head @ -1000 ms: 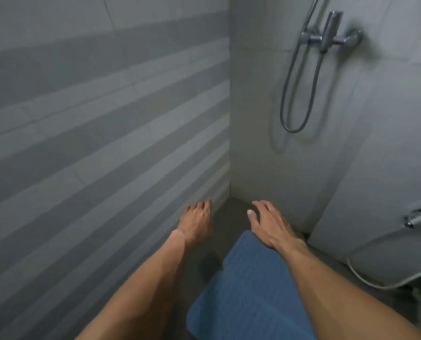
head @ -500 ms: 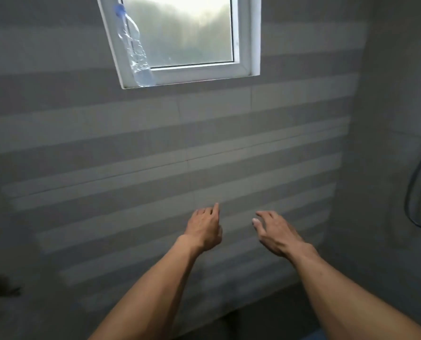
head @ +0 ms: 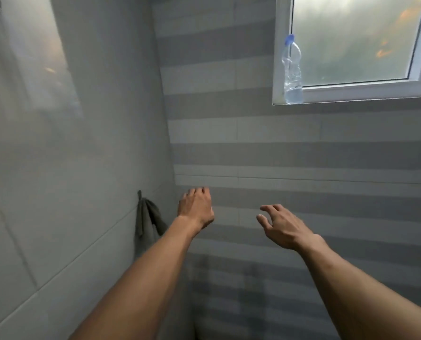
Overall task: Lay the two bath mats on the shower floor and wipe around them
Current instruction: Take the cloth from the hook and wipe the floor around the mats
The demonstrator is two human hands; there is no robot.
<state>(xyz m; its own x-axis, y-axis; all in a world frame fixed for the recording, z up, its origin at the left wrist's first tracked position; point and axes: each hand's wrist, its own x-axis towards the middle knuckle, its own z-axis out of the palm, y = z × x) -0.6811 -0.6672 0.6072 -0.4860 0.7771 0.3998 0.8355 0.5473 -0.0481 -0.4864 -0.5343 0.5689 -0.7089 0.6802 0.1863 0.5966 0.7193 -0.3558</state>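
Both my arms reach out in front of the striped tiled wall. My left hand (head: 196, 207) is empty, palm down with fingers loosely curled, close to the wall corner. My right hand (head: 281, 225) is also empty, its fingers spread and slightly bent. A grey cloth (head: 147, 220) hangs from a hook on the left wall, just left of my left forearm. No bath mat and no shower floor are in view.
A white-framed frosted window (head: 351, 93) sits at the upper right, with a crumpled clear plastic bottle (head: 292, 69) standing on its sill. A plain glossy tiled wall (head: 69, 155) fills the left side and meets the striped wall at a corner.
My view has swung up and left, away from the blue mat on the floor and the shower hose, to the window wall and left corner. Both hands stay empty and raised.
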